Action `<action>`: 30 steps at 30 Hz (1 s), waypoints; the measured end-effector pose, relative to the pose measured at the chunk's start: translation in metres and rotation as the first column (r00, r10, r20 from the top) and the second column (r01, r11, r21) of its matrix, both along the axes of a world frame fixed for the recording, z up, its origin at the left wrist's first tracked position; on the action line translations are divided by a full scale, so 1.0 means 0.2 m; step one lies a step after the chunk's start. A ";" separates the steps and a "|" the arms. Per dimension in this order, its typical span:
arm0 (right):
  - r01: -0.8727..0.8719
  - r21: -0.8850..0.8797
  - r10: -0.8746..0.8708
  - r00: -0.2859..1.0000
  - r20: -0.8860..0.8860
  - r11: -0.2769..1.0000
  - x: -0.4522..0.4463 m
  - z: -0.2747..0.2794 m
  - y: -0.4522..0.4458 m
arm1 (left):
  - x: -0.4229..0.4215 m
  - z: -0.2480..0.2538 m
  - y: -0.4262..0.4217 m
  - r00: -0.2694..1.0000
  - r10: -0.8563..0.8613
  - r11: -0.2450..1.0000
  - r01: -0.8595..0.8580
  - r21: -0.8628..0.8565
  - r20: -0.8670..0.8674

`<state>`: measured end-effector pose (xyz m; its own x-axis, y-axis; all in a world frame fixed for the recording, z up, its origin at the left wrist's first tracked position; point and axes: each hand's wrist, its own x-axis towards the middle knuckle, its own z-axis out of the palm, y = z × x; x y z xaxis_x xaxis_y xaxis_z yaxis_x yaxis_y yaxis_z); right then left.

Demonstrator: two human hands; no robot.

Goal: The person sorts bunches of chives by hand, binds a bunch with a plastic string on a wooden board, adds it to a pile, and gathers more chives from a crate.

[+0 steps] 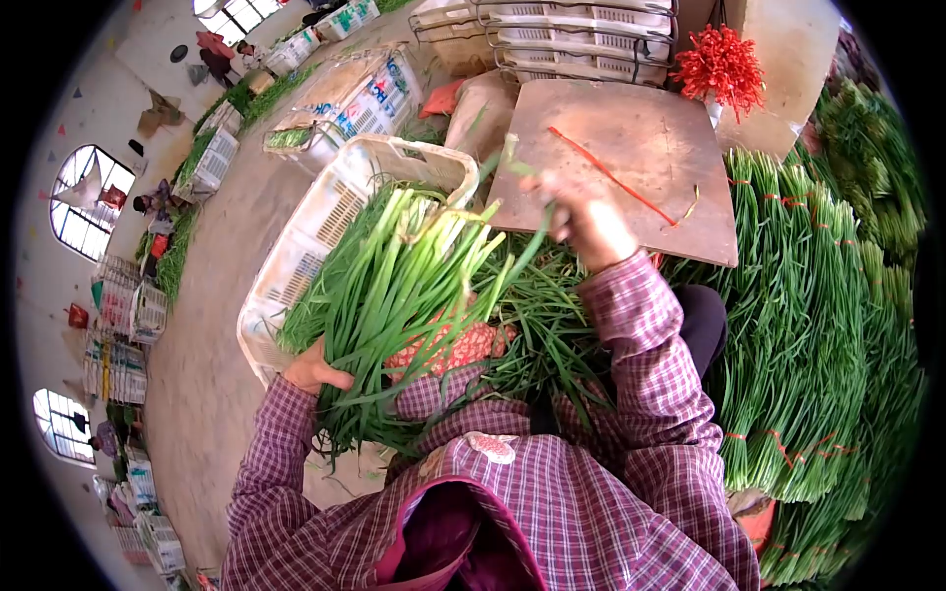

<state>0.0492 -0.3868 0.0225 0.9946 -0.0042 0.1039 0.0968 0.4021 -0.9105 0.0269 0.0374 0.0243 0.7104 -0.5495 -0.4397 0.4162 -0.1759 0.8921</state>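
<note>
A loose bunch of garlic chives (394, 256), pale at the stem ends, lies across the front of a white plastic basket (286, 286) and over my lap. My left hand (317, 368) is closed around the left side of this bunch, its thumb on the leaves. Raised to the right of the bunch, my right hand (594, 225) is somewhat blurred, with its fingers pinched on a green stalk (530, 251). Beyond it is a brown board (631, 128) with a red tie strip (611, 175) lying on top. More loose leaves (552, 325) spread below my right forearm.
Tied chive bundles (798, 325) are piled along my right side. A cluster of red ties (720, 69) hangs behind the board. Stacked white crates (581, 44) stand at the back. Other baskets (207, 163) and greens line the left wall, with people far off.
</note>
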 end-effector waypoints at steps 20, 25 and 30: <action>0.570 -0.689 -0.179 0.812 0.555 0.448 0.07 -0.02 -0.20 | 0.02 -0.07 0.01 0.991 0.101 0.980 -0.113 0.165 0.083; 0.149 -0.950 -0.189 0.960 0.205 -0.275 -0.04 -0.10 -0.26 | 0.03 -0.13 0.05 0.977 0.209 0.971 -0.203 0.127 -0.034; 0.086 -0.897 0.013 0.995 0.102 0.433 -0.05 -0.25 0.07 | 0.03 -0.15 -0.01 0.984 0.170 0.982 -0.174 0.070 0.059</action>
<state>0.0387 -0.3719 -0.0281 0.9832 0.1045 0.1495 0.1814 -0.6456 -0.7418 0.0336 0.0361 -0.0057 0.8147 -0.3841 -0.4344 0.3992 -0.1719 0.9006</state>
